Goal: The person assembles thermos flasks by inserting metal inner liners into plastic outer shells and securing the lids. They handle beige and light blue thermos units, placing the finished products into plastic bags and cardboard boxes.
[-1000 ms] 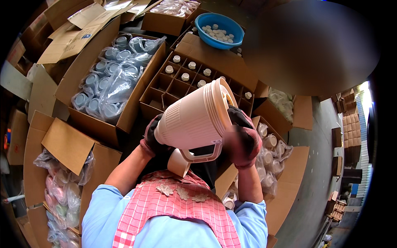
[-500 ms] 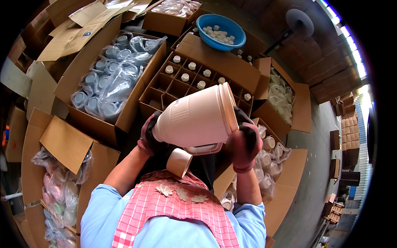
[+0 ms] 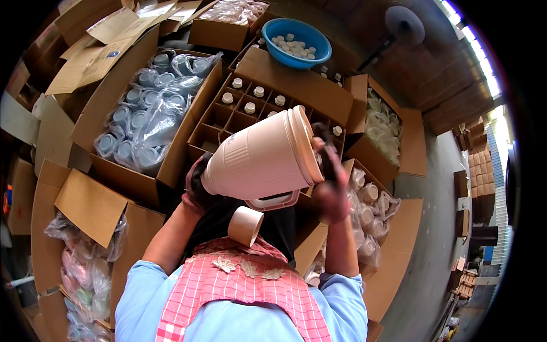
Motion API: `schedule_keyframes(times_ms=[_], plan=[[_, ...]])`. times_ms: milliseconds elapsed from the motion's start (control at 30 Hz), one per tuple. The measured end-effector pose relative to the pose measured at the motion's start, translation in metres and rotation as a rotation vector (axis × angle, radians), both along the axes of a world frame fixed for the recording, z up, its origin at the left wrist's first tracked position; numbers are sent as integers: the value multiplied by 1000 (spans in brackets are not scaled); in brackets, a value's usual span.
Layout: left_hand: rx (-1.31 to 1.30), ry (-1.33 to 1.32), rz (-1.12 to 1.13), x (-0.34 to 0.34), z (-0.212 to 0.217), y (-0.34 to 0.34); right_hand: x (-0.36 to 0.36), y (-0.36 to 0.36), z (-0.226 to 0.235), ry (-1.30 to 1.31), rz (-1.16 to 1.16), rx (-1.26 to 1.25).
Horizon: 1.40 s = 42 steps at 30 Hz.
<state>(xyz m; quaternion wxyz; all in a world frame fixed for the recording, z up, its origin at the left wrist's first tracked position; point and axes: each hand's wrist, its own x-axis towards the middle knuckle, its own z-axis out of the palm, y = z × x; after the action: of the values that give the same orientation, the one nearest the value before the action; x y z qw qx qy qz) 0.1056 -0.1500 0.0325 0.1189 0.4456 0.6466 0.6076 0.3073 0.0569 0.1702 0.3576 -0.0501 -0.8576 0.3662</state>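
smooth matt plastic jug, matt cardboard boxes, glossy blue plastic bowl.

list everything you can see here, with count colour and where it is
jug: one, beige with a pink handle, on its side between both hands
cup: one, beige, below the jug at the chest
divided box: one, brown card, behind the jug, white-capped bottles in some cells
basin: one, blue, top centre, holds small white caps
lid box: one, brown card, upper left, bagged blue-grey lids
bagged box: one, brown, lower left, pale pink and green pieces in plastic
right boxes: several, brown, bagged white pieces
fan: one, grey, top right
left hand: dark glove, at the jug's base
right hand: dark glove, at the jug's rim
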Motion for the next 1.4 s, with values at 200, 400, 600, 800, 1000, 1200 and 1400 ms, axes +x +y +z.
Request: schedule_keyframes(times_ms=[200, 400, 600, 800, 1000, 1200, 1400], plan=[[525, 192, 101, 10, 53, 5, 6, -9, -14, -296, -182, -434], [522, -385, 9, -20, 42, -1, 3, 7, -10, 156, 156, -537], [472, -609, 33, -7, 15, 9, -6, -14, -43, 167, -91, -145], [385, 288, 212, -14, 68, 6, -10, 6, -14, -21, -38, -789], [299, 183, -66, -44, 24, -10, -6, -25, -59, 115, 2, -369], [310, 524, 108, -14, 92, -1, 2, -5, -97, 255, -134, -429], [329, 616, 242, -44, 17, -1, 4, -12, -66, 183, 53, -417]])
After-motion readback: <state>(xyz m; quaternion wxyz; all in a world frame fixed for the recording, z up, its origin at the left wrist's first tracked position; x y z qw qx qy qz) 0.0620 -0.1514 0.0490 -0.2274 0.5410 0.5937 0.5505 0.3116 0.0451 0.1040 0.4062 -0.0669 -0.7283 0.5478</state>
